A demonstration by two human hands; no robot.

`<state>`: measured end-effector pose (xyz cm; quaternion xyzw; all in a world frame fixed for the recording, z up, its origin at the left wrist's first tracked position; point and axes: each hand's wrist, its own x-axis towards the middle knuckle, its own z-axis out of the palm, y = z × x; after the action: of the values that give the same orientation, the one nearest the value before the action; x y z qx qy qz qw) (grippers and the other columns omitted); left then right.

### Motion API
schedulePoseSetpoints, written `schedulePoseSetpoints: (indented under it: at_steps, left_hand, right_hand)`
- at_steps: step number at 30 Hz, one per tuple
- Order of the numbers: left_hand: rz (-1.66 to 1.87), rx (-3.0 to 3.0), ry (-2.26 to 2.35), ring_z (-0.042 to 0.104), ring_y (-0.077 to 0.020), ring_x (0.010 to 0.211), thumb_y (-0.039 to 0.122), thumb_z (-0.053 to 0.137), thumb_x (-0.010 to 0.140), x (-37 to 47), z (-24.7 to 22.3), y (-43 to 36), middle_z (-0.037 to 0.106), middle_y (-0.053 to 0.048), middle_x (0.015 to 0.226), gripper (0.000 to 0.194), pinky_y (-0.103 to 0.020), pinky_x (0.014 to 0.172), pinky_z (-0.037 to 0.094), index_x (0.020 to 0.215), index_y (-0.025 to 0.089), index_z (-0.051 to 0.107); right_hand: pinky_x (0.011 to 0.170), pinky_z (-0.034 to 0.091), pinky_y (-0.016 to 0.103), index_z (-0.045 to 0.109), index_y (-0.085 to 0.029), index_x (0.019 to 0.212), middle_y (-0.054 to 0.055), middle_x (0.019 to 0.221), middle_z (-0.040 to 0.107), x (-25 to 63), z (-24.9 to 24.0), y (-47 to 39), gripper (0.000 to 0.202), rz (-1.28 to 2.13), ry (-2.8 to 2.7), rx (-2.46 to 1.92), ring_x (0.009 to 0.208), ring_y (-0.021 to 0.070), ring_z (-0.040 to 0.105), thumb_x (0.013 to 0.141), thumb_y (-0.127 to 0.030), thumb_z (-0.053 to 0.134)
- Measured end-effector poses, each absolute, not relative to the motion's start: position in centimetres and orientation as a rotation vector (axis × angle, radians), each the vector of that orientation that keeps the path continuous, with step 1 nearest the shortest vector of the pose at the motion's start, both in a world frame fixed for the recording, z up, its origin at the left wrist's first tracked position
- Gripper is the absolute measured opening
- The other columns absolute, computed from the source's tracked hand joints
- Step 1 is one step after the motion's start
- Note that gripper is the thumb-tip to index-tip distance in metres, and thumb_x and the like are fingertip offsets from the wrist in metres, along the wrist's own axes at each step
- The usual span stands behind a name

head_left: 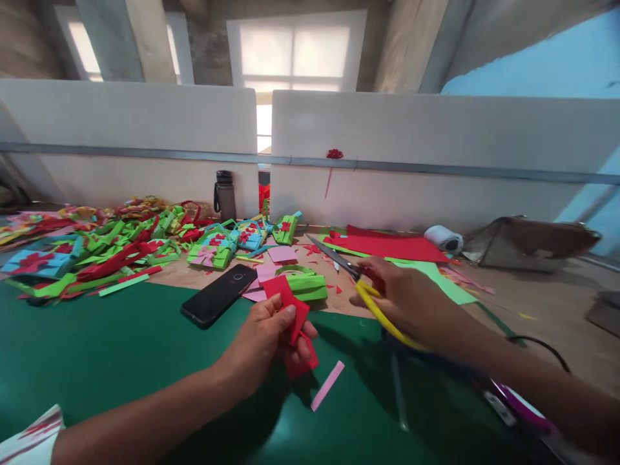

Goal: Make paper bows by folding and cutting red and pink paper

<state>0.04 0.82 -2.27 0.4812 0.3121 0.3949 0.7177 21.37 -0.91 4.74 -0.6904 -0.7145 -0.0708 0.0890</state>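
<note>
Between the thumb and fingers of my left hand (264,339) is a piece of red felt (290,310); more red shows below the fingers. My right hand (404,297) grips a pair of scissors (375,310) with yellow handles, its blades pointing up and left, apart from the red felt. Just beyond my left hand lie a small green felt bag (310,287) and pink felt pieces (281,255). A pink strip (328,386) rests on the green table surface (145,374) near my left hand.
A black phone (220,297) lies left of my hands. Felt strips (116,248) are heaped at the left, with decorated bags (213,248) beside them. A bottle (224,197) stands behind. Red sheets (387,244), a white roll (443,239) and a handbag (527,242) are at the right.
</note>
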Motion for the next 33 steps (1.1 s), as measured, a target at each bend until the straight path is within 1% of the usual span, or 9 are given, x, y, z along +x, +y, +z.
schedulePoseSetpoints:
  at_steps: [2,5,9,17,20,23,25,28,33]
  left_hand:
    - [0.793,1.025,0.716,0.058,-0.0109,0.048,0.032,0.055,0.084,0.0,-2.5,0.6,0.065,-0.006,0.072,0.020,-0.021,0.045,0.043,0.077,0.013,0.055]
    - [0.582,1.102,0.764,0.058,-0.0120,0.049,0.037,0.054,0.084,0.1,-2.6,0.0,0.064,-0.006,0.065,0.026,-0.021,0.045,0.043,0.075,0.012,0.058]
    - [0.432,1.360,0.796,0.056,-0.0129,0.052,0.045,0.055,0.080,0.1,-2.8,-0.4,0.064,-0.008,0.063,0.036,-0.020,0.048,0.040,0.073,0.010,0.063]
    - [0.874,1.630,1.125,0.036,-0.0088,0.046,0.033,0.058,0.078,-2.4,-2.7,4.5,0.047,0.003,0.050,0.028,-0.020,0.046,0.025,0.059,0.013,0.059]
    - [0.942,1.609,1.142,0.043,-0.0107,0.052,0.037,0.056,0.080,-3.0,-2.1,5.2,0.054,0.001,0.059,0.027,-0.021,0.050,0.031,0.071,0.013,0.062]
    - [0.956,1.490,1.060,0.049,-0.0128,0.059,0.042,0.056,0.082,-2.5,-1.7,4.0,0.059,-0.002,0.065,0.031,-0.022,0.056,0.039,0.073,0.012,0.063]
    - [0.849,1.342,0.906,0.050,-0.0128,0.059,0.043,0.054,0.084,-1.9,-1.8,2.6,0.058,-0.003,0.065,0.033,-0.022,0.054,0.039,0.073,0.013,0.063]
    - [0.709,1.089,0.702,0.054,-0.0136,0.063,0.043,0.052,0.086,-0.8,-2.3,0.8,0.060,-0.005,0.075,0.031,-0.022,0.053,0.040,0.084,0.014,0.063]
    - [0.645,1.018,0.634,0.058,-0.0164,0.070,0.043,0.047,0.089,0.2,-3.1,0.1,0.063,-0.008,0.096,0.032,-0.026,0.057,0.044,0.102,0.019,0.063]
  right_hand:
    - [0.075,0.050,0.040,0.059,-0.014,0.111,0.012,0.090,0.069,21.5,5.1,1.0,0.036,-0.277,-2.143,-2.181,0.087,0.0292,0.065,0.083,-0.036,0.063]
    - [0.079,0.052,0.041,0.057,-0.016,0.115,0.009,0.115,0.060,21.8,4.6,3.9,0.028,-0.235,-2.172,-2.317,0.095,0.0215,0.062,0.091,-0.030,0.056]
    - [0.080,0.052,0.042,0.055,-0.016,0.118,0.009,0.118,0.058,22.4,3.2,6.9,0.030,-0.138,-2.232,-2.405,0.097,0.0224,0.061,0.090,-0.029,0.057]
    - [0.079,0.052,0.041,0.055,-0.016,0.117,0.009,0.117,0.059,22.4,1.7,9.9,0.030,0.019,-2.282,-2.343,0.096,0.0222,0.061,0.090,-0.029,0.057]
    - [0.080,0.052,0.043,0.055,-0.016,0.118,0.009,0.118,0.058,21.8,2.2,8.8,0.031,-0.017,-2.235,-2.250,0.097,0.0224,0.061,0.091,-0.029,0.057]
    - [0.080,0.051,0.041,0.059,-0.016,0.111,0.007,0.111,0.062,20.6,2.6,5.5,0.025,0.007,-2.233,-2.063,0.094,0.0211,0.061,0.091,-0.030,0.056]
    - [0.076,0.047,0.033,0.066,-0.015,0.092,0.006,0.091,0.068,19.8,2.6,2.6,0.013,0.088,-2.255,-1.892,0.085,0.0194,0.062,0.089,-0.022,0.056]
    - [0.064,0.044,0.021,0.066,-0.019,0.092,-0.002,0.082,0.069,19.0,2.0,-1.2,0.013,0.262,-2.266,-1.674,0.072,0.0115,0.061,0.089,-0.021,0.053]
    - [0.058,0.042,0.021,0.061,-0.017,0.077,-0.002,0.070,0.064,19.3,0.7,-4.0,0.009,0.542,-2.012,-1.458,0.063,0.0114,0.057,0.085,-0.016,0.056]
